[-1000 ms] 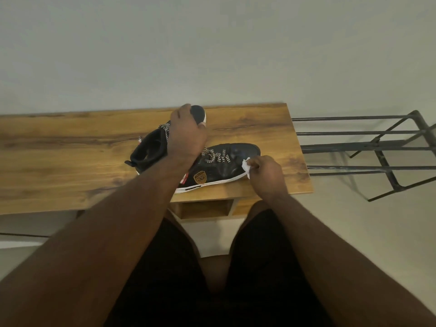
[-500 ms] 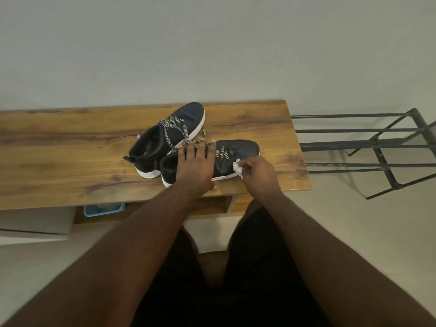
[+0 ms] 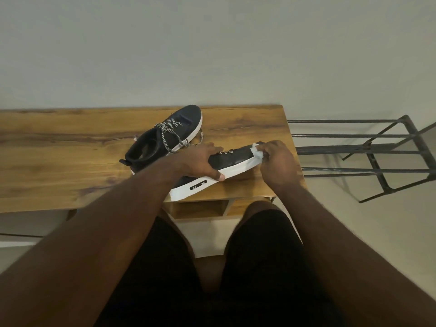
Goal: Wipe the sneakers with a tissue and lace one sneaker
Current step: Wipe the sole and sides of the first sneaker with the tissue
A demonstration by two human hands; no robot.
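Head view: wooden table [image 3: 70,149] against a pale wall, metal rack [image 3: 377,152] to its right. Far sneaker [image 3: 165,138] stands upright, laces loose. Near sneaker [image 3: 226,166] tipped w/ white sole facing the person; left hand [image 3: 200,161] grips it, fingers curled over the upper, thumb on the sole. Right hand [image 3: 276,161] pinches tissue [image 3: 257,152] against the toe.
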